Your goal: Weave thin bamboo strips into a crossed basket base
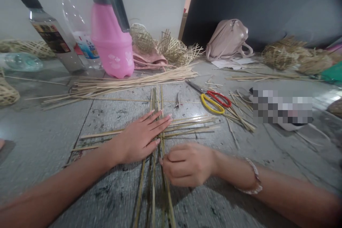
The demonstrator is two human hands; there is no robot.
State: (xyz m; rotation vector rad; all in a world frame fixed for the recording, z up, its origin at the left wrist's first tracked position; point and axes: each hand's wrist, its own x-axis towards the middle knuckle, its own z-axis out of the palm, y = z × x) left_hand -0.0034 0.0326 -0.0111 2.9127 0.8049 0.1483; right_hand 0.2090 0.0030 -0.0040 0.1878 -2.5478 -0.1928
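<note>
Long thin green strips (153, 192) run front to back on the grey table (112, 181), crossed by sideways strips (192, 123). My left hand (137, 137) lies flat over the crossing with its fingers spread, pressing on the strips. Just right of and below it, my right hand (188, 165) is closed, its thumb and fingertips pinched together at one of the lengthwise strips. Part of the crossing is hidden under my left palm.
Scissors with red and yellow handles (213, 102) and a small metal tool (177, 100) lie behind my hands. A strip bundle (133, 82), pink spray bottle (113, 42), leaning dark-capped bottle (55, 37), woven pieces (176, 50) and pink bag (227, 39) stand farther back.
</note>
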